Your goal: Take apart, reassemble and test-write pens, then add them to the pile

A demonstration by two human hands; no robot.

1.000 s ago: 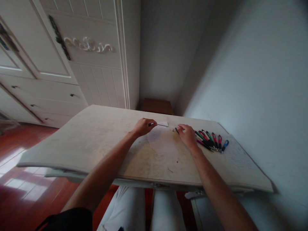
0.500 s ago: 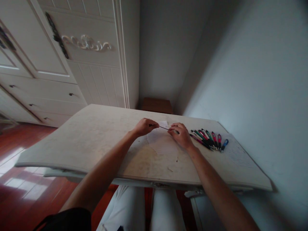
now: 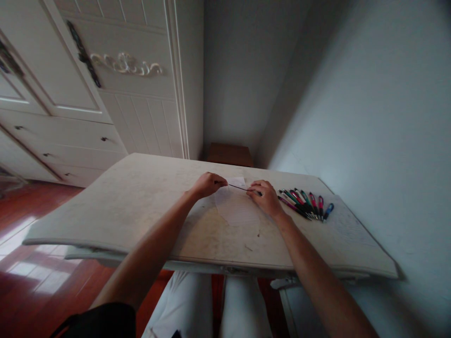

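1 dark rod [image 3: 237, 187] spans opposing fingertips [image 3: 224, 182]; seemingly pinched.

Dim, muted light washes the pale surface [image 3: 148, 206] beneath the hands [image 3: 207, 184], apparently from the left, where glare breaks in white patches across the glossy red floor [image 3: 42, 267]. A soft shadow lies just right of the left forearm [image 3: 162, 234]. Beyond the hands, the back wall [image 3: 243, 70] sinks into gloom. Wide-angle distortion stretches the outer edges, the far upper-right corner darkens, and fine detail looks smeared.
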